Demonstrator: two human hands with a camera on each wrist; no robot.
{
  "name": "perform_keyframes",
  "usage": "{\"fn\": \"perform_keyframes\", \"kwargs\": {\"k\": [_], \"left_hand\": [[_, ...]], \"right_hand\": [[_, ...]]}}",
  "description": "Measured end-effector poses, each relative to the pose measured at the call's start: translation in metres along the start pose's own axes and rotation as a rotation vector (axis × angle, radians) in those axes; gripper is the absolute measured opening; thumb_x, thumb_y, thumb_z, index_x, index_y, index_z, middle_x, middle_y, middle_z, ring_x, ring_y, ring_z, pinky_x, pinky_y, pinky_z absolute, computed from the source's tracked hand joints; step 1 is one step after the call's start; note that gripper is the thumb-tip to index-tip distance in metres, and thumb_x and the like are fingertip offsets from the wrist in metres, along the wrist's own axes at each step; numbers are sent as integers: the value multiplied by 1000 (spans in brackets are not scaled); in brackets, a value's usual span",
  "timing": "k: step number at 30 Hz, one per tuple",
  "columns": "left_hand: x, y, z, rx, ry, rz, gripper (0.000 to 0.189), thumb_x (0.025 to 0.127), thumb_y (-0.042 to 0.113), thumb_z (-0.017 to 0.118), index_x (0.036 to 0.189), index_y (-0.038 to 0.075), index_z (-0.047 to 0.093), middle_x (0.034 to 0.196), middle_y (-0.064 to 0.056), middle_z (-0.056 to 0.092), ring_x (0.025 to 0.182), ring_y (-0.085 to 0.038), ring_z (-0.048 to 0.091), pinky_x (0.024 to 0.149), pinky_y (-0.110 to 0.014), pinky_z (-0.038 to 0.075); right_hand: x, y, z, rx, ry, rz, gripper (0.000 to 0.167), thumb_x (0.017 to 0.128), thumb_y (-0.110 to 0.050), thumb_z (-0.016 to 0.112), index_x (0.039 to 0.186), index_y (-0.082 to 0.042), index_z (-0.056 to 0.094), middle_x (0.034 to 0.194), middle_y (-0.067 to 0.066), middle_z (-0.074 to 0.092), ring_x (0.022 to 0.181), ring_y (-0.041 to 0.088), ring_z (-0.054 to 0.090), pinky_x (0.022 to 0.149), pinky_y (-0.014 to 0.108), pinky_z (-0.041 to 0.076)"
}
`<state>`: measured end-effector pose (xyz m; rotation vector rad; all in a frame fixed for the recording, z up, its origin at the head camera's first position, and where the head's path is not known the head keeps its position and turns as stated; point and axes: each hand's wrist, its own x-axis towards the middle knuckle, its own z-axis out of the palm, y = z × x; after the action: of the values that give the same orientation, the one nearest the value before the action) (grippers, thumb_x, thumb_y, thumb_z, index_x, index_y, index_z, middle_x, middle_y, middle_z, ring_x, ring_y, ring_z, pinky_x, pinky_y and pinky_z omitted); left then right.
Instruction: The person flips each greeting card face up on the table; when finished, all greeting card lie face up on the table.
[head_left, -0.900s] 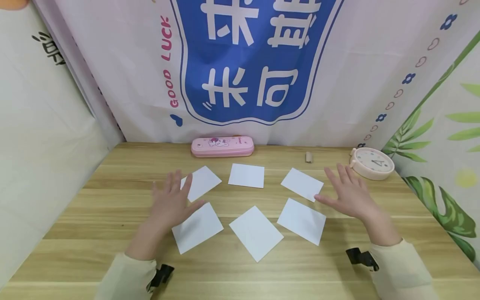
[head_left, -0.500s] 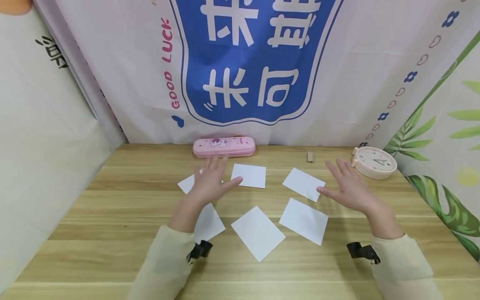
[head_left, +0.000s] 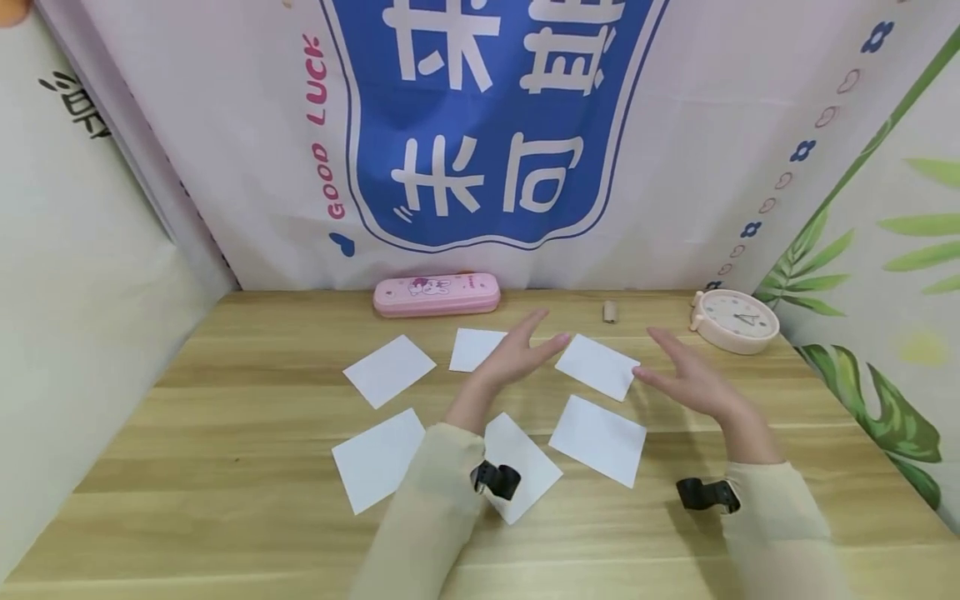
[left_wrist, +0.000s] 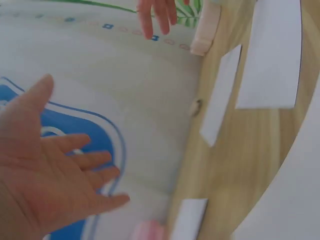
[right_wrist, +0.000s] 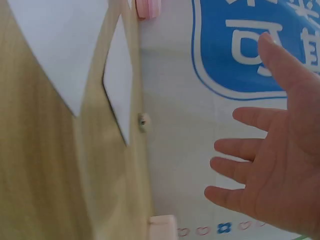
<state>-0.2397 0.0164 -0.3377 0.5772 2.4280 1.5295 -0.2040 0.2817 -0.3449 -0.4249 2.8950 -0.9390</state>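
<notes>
**Layout flat, nothing gripped**

Left hand [head_left: 516,357]: fingers extended, thumb apart, holding nothing. Hovers between far-middle card [head_left: 471,348] and far-right card [head_left: 597,367]. Right hand [head_left: 690,379]: same, fingers straight and spread, just right of the far-right card; its thumb tip lines up with that card's edge in the head view. Can't confirm contact there.

Cards lie flat on the table [head_left: 150,500] in two rows of three. Far row: far-left card [head_left: 390,371], far-middle, far-right. Near row: near-left card [head_left: 375,460], near-middle card [head_left: 534,467], near-right card [head_left: 598,439]. Left sleeve [head_left: 431,500] covers part of the near-left and near-middle ones.

Step, my read: hands poised over the spread, no pick under way. A pick would call for lowering one hand and getting a fingertip under an edge or sliding the card; flat, thin stock likely won't pinch straight from above.

Materials: cards blank on top, matte white, thin, stiff-looking, square-cornered, set at mixed angles. Table has pale wood grain. Far side: pink pencil case [head_left: 437,297], rounded ends, rabbit print, smooth shell; small beige block [head_left: 610,312], possibly a sharpener; round pale-pink clock [head_left: 735,322]. Backdrop [head_left: 675,192] is creased printed fabric.
</notes>
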Motion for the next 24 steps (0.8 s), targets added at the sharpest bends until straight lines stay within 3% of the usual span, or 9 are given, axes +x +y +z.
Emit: {"fn": "perform_keyframes", "kwargs": {"k": [3,5,9,17,24], "left_hand": [[16,-10,12,-218,4,-3,66,84,41,51,137,13,23,139,-4,24,125,-17,20,99,-35,20],[26,-16,19,-297,19,9,67,83,38,54,137,12,23,138,-5,27,125,-15,21,98,-34,22],[39,-27,32,-321,51,22,67,81,35,58,135,11,28,136,-6,30,123,-16,25,96,-33,26],[41,-48,41,-363,79,-3,64,82,35,57,133,7,31,134,-8,34,121,-21,29,96,-30,27],[44,-55,47,-357,79,-47,67,78,36,61,133,9,33,134,-5,34,120,-23,32,95,-36,29]], "right_hand": [[6,13,7,84,-7,42,76,83,-44,51,137,-4,16,138,22,14,123,42,13,93,57,15],[9,21,11,128,0,65,75,83,-44,51,137,-5,18,138,22,15,123,42,13,93,58,15],[12,33,19,207,15,98,73,82,-42,53,136,-5,21,138,23,16,123,41,13,93,58,13],[21,48,32,261,18,183,70,83,-40,53,137,-9,21,139,19,16,124,39,14,95,55,11],[26,63,40,286,42,189,76,79,-42,58,137,-8,22,139,18,16,125,36,12,97,53,11]]}}
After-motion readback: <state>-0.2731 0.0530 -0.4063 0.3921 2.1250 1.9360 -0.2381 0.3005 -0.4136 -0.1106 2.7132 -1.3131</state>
